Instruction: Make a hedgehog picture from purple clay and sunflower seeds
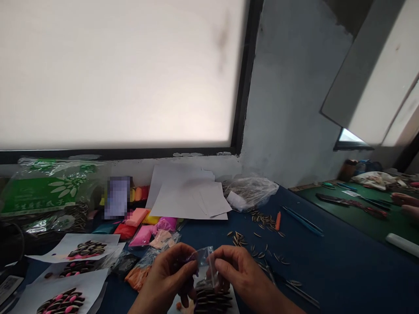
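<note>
A small clear zip bag [206, 266] is stretched between my two hands at the bottom middle. My left hand [170, 277] pinches one side of it, and something purple shows by those fingers. At the other side, the thumb and fingers of my right hand [240, 270] grip the bag near its zip strip. Under the hands lies a white sheet with dark striped sunflower seeds [212, 301] set in rows, partly hidden by the bag and fingers. An orange clay packet [134, 277] is just left of my left hand.
Coloured clay packets [142, 235], seed-covered sheets [70, 301] and a green seed bag [39, 192] lie left. White papers [193, 198] rest by the wall. Loose seeds [238, 239], blue tweezers [304, 221] and an orange stick [278, 221] lie right. Another person's hand [407, 203] is at far right.
</note>
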Motion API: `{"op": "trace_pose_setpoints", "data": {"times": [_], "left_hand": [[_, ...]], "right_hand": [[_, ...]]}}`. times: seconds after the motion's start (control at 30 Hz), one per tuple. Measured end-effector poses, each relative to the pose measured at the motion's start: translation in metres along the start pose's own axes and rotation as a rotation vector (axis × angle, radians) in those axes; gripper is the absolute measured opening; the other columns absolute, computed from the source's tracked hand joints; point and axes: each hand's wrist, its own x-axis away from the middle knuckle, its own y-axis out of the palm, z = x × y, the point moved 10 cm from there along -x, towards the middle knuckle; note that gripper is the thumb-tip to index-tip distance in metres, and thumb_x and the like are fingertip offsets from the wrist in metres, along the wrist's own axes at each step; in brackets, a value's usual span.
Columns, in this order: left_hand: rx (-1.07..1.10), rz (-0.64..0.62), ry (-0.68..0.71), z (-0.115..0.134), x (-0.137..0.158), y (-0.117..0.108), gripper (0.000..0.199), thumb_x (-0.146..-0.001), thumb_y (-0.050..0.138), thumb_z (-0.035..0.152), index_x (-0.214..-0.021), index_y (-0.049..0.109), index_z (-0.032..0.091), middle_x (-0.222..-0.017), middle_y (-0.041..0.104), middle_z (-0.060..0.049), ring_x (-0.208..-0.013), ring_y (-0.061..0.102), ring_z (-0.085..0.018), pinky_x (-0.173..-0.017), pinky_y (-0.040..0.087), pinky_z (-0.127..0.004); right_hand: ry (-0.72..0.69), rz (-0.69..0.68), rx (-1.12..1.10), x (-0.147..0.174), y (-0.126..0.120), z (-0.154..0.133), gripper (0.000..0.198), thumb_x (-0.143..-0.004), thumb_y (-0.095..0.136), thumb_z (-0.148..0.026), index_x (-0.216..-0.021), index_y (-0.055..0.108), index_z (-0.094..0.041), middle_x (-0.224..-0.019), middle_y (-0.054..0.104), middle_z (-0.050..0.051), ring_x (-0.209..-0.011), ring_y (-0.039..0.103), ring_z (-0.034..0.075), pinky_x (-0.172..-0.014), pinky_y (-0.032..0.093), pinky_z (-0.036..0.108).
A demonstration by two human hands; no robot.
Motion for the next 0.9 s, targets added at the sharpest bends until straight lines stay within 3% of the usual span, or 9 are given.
{"op": "trace_pose_setpoints", "data": {"times": [0.37,0.53,0.73,0.9], "left_hand": [[-0.026,-0.044,-0.019,0.005,0.009,0.010,0.043,-0.077,0.072,0.057,-0.089,0.061,0.017,-0.056,0.062,0.002,-0.045,0.064,-0.015,-0.040,0.046,-0.019],[0.041,-0.054,-0.004,0.000,0.006,0.009,0.049,-0.073,0.076,0.058,-0.096,0.063,0.017,-0.062,0.065,0.001,-0.047,0.063,-0.015,-0.041,0.047,-0.021],[0.114,0.013,-0.010,0.003,0.005,-0.001,0.046,-0.076,0.075,0.057,-0.091,0.069,0.014,-0.065,0.067,-0.003,-0.057,0.066,-0.017,-0.054,0.054,-0.026],[0.178,0.004,-0.028,0.004,0.009,-0.002,0.048,-0.074,0.080,0.051,-0.106,0.070,0.016,-0.087,0.074,-0.008,-0.075,0.071,-0.022,-0.069,0.057,-0.032]], "right_hand": [[0.035,-0.016,-0.054,0.000,-0.001,0.011,0.012,-0.075,0.064,-0.023,-0.081,0.063,-0.013,-0.069,0.061,0.000,-0.061,0.054,0.012,-0.060,0.043,0.025],[0.024,-0.048,-0.014,0.001,0.005,0.012,0.010,-0.077,0.061,-0.024,-0.076,0.060,-0.015,-0.067,0.059,0.000,-0.060,0.055,0.012,-0.059,0.043,0.024],[-0.041,0.130,-0.007,0.001,-0.017,0.007,0.018,-0.081,0.062,-0.025,-0.079,0.044,-0.022,-0.070,0.060,-0.002,-0.066,0.056,0.014,-0.057,0.046,0.024],[-0.105,0.122,0.058,0.000,-0.020,0.004,0.013,-0.084,0.061,-0.027,-0.076,0.054,-0.019,-0.074,0.059,0.000,-0.066,0.052,0.013,-0.060,0.045,0.024]]}}
